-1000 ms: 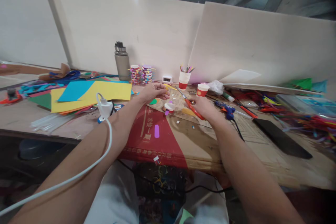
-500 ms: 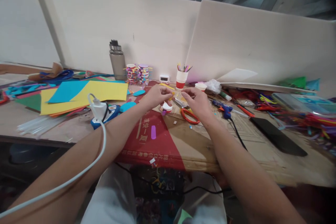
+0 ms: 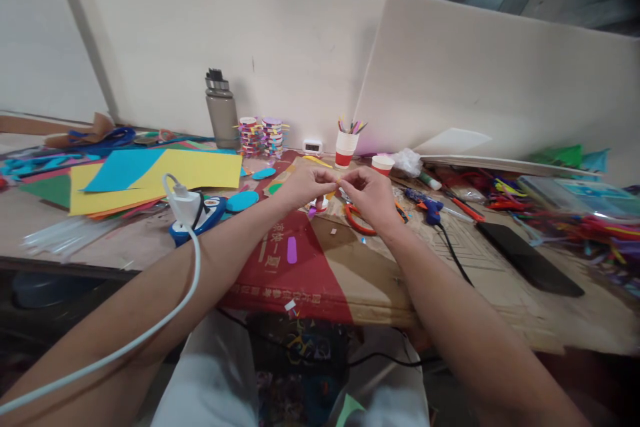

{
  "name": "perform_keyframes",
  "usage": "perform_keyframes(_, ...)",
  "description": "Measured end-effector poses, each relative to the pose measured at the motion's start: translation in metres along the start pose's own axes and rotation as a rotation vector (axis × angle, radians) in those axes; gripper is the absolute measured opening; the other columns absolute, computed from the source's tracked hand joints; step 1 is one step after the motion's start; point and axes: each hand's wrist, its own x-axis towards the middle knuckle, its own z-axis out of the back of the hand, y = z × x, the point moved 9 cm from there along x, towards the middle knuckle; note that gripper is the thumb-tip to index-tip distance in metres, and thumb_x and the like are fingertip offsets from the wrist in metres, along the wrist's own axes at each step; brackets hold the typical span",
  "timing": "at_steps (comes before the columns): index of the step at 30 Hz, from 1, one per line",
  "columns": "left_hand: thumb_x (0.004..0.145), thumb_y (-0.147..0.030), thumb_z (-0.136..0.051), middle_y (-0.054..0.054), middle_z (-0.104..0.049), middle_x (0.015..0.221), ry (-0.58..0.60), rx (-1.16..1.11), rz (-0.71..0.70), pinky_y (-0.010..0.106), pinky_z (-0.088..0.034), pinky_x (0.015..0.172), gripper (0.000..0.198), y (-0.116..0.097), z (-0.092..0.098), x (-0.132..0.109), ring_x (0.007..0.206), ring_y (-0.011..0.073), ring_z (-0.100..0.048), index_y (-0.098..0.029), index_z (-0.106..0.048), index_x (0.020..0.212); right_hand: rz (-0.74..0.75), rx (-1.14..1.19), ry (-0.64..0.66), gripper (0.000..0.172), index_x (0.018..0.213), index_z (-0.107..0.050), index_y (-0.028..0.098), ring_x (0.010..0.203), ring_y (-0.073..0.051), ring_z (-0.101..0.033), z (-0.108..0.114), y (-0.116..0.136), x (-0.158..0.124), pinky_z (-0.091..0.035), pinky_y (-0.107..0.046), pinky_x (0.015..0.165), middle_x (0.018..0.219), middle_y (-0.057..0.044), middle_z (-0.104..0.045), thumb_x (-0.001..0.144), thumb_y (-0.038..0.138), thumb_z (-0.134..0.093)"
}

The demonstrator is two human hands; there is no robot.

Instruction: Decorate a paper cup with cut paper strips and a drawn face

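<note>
A cardboard-covered desk [image 3: 131,240] stands before pale upright boards [image 3: 220,27]. The left hand [image 3: 306,187] and right hand [image 3: 371,197] meet, fingers pinching what looks like a tiny yellowish scrap [image 3: 339,181], in front of the white-and-red paper cup of pencils [image 3: 346,149]. Nearer than the cup sits a partly hidden white-and-red paper round [image 3: 324,203], seemingly barely begun; left of the cup, two multicoloured tabbed stacks [image 3: 273,139] look complete.

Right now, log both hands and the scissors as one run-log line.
left hand, right hand: fingertips close together; anything held: too small to tell; scissors: on cardboard, partly hidden by right hand
</note>
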Motion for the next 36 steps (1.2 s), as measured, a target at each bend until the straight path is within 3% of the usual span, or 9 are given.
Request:
perform_keyframes(8, 0.079, -0.033, -0.069, -0.004, -0.052, 0.045, -0.009, -0.104, 0.05, 0.018, -0.028, 0.037, 0.02, 0.007, -0.001, 0.001, 0.036, 0.0046, -0.041, -0.013, -0.07, 0.075, -0.158, 0.143, -0.043, 0.018, 0.072, -0.065, 0.015, 0.058, -0.013, -0.055, 0.0, -0.008, -0.001, -0.041, -0.025, 0.058, 0.064, -0.002, -0.067, 0.076, 0.033, -0.067)
perform_keyframes(12, 0.077, -0.036, -0.069, -0.003, -0.054, 0.049, -0.041, -0.106, 0.0, 0.019, -0.026, 0.039, 0.024, 0.01, 0.006, 0.004, 0.037, 0.004, -0.037, -0.013, -0.071, 0.073, -0.156, 0.124, 0.054, 0.026, 0.083, -0.066, 0.014, 0.063, -0.013, -0.056, 0.0, -0.017, 0.005, -0.043, -0.025, 0.061, 0.074, -0.003, -0.068, 0.083, 0.04, -0.061)
perform_keyframes(14, 0.077, -0.036, -0.069, -0.001, -0.057, 0.052, -0.075, -0.123, -0.013, 0.02, -0.024, 0.04, 0.024, 0.014, 0.012, 0.005, 0.039, 0.0037, -0.035, -0.013, -0.072, 0.072, -0.133, -0.029, 0.115, 0.029, 0.092, -0.066, 0.014, 0.071, -0.015, -0.06, 0.004, -0.021, 0.007, -0.045, -0.027, 0.067, 0.084, -0.005, -0.07, 0.089, 0.04, -0.054)
perform_keyframes(16, 0.075, -0.036, -0.069, 0.001, -0.062, 0.06, -0.112, -0.171, -0.008, 0.021, -0.02, 0.04, 0.024, 0.018, 0.018, 0.006, 0.041, 0.0032, -0.032, -0.013, -0.071, 0.071, -0.151, -0.319, 0.212, 0.028, 0.099, -0.065, 0.014, 0.081, -0.018, -0.063, 0.005, -0.029, 0.006, -0.045, -0.029, 0.073, 0.093, -0.01, -0.071, 0.09, 0.037, -0.053)
perform_keyframes(19, 0.071, -0.038, -0.071, 0.001, -0.062, 0.063, -0.174, -0.217, 0.055, 0.022, -0.016, 0.042, 0.024, 0.028, 0.027, 0.007, 0.043, 0.0033, -0.026, -0.014, -0.072, 0.073, -0.216, -0.735, 0.508, 0.032, 0.108, -0.065, 0.013, 0.096, -0.026, -0.065, -0.007, -0.048, -0.007, -0.046, -0.032, 0.079, 0.108, -0.018, -0.07, 0.088, 0.036, -0.059)
perform_keyframes(23, 0.061, -0.041, -0.077, -0.002, -0.056, 0.059, -0.294, -0.151, 0.108, 0.023, -0.019, 0.047, 0.028, 0.037, 0.04, 0.007, 0.049, 0.0058, -0.032, -0.016, -0.073, 0.073, -0.213, -0.91, 0.74, 0.034, 0.12, -0.059, 0.012, 0.102, -0.031, -0.066, -0.026, -0.057, -0.024, -0.047, -0.035, 0.079, 0.115, -0.023, -0.067, 0.09, 0.026, -0.052)
perform_keyframes(28, 0.06, -0.04, -0.074, 0.001, -0.064, 0.069, -0.324, -0.191, 0.076, 0.023, -0.029, 0.054, 0.025, 0.043, 0.048, 0.012, 0.06, 0.0088, -0.045, -0.016, -0.072, 0.067, -0.297, -0.755, 0.539, 0.046, 0.125, -0.057, 0.011, 0.098, -0.029, -0.067, -0.021, -0.057, -0.014, -0.05, -0.032, 0.076, 0.114, -0.021, -0.069, 0.081, 0.025, -0.063)
perform_keyframes(31, 0.06, -0.038, -0.072, 0.002, -0.066, 0.07, -0.342, -0.24, 0.093, 0.023, -0.032, 0.056, 0.023, 0.05, 0.052, 0.015, 0.061, 0.0089, -0.047, -0.016, -0.071, 0.065, -0.257, -0.545, 0.385, 0.041, 0.12, -0.062, 0.016, 0.09, -0.024, -0.068, -0.015, -0.046, -0.005, -0.051, -0.03, 0.074, 0.106, -0.013, -0.072, 0.082, 0.028, -0.063)
perform_keyframes(36, 0.058, -0.033, -0.073, 0.003, -0.067, 0.07, -0.352, -0.404, 0.118, 0.022, -0.037, 0.058, 0.02, 0.056, 0.057, 0.017, 0.063, 0.0093, -0.054, -0.014, -0.068, 0.064, -0.147, -0.168, 0.386, 0.053, 0.131, -0.056, 0.016, 0.067, -0.017, -0.063, -0.019, -0.028, -0.003, -0.052, -0.028, 0.066, 0.084, -0.003, -0.069, 0.078, 0.019, -0.054)
